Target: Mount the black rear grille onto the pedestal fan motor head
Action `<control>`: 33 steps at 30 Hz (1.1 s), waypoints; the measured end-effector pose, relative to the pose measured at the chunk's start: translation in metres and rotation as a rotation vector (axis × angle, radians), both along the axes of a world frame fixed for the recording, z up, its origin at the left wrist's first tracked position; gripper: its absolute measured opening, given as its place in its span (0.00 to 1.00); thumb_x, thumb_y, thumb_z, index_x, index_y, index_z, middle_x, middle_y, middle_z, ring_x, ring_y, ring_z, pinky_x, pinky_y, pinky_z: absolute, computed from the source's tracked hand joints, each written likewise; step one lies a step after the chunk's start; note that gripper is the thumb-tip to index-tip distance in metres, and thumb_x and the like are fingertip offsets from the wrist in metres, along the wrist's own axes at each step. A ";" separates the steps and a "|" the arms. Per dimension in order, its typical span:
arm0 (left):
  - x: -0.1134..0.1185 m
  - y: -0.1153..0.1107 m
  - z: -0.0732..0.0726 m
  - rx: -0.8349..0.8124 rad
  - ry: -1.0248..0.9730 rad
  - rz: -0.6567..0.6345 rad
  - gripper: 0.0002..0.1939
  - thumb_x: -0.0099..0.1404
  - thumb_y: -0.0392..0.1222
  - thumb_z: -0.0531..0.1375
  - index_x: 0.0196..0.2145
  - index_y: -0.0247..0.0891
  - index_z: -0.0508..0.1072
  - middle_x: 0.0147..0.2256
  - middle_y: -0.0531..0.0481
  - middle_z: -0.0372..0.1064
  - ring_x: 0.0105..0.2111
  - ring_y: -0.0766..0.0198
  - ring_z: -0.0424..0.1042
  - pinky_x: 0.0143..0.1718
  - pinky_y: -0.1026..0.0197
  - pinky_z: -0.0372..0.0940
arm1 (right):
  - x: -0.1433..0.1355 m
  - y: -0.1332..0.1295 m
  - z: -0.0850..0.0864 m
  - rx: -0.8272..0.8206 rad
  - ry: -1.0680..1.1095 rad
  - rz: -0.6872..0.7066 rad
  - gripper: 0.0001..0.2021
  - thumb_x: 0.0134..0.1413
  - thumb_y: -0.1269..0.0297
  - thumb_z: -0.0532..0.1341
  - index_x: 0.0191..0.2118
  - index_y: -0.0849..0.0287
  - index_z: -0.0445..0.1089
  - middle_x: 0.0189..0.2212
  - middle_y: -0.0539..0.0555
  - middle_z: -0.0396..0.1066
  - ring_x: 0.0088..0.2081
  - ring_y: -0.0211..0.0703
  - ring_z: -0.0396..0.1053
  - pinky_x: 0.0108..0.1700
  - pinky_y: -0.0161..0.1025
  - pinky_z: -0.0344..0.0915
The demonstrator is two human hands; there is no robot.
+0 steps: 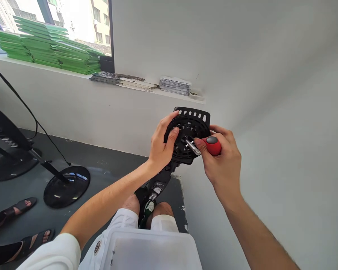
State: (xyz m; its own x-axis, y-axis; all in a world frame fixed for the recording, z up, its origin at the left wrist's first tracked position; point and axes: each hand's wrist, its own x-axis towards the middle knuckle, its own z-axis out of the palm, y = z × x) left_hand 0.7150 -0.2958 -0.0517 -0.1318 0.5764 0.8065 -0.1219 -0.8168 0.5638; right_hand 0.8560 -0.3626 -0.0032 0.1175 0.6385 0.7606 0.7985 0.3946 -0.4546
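Left hand [160, 144] raised mid-scene, wrist bent, fingers wrapped around the left rim of a round black slotted plastic fan housing [189, 135]. Right hand [222, 159] just beside, fingers closed on a red-handled screwdriver [211, 145], metal shaft touching the housing's centre.

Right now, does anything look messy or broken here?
Nothing looks broken. The left hand grips the black fan housing and the right hand holds a red-handled screwdriver against it. The green stacks on the sill are fanned out unevenly, and the floor edge shows chipped paint.
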 end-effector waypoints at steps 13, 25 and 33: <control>0.003 0.009 -0.001 -0.021 -0.016 -0.019 0.22 0.78 0.55 0.50 0.65 0.49 0.63 0.64 0.47 0.66 0.67 0.55 0.63 0.70 0.50 0.57 | 0.000 0.023 -0.021 -0.046 0.305 0.104 0.25 0.60 0.47 0.67 0.57 0.51 0.65 0.64 0.56 0.63 0.58 0.49 0.67 0.57 0.49 0.69; 0.007 0.005 0.002 -0.086 -0.029 0.058 0.22 0.78 0.56 0.50 0.63 0.48 0.65 0.64 0.48 0.67 0.66 0.57 0.64 0.69 0.54 0.57 | -0.007 0.023 -0.035 0.006 0.445 0.167 0.26 0.61 0.41 0.64 0.55 0.55 0.69 0.53 0.57 0.72 0.53 0.48 0.71 0.57 0.49 0.70; 0.005 0.012 0.003 -0.095 -0.033 0.030 0.26 0.76 0.61 0.51 0.63 0.46 0.64 0.65 0.46 0.66 0.67 0.55 0.63 0.71 0.51 0.55 | -0.010 0.029 -0.036 0.072 0.442 0.116 0.24 0.57 0.45 0.66 0.51 0.57 0.70 0.45 0.54 0.75 0.45 0.45 0.72 0.51 0.45 0.71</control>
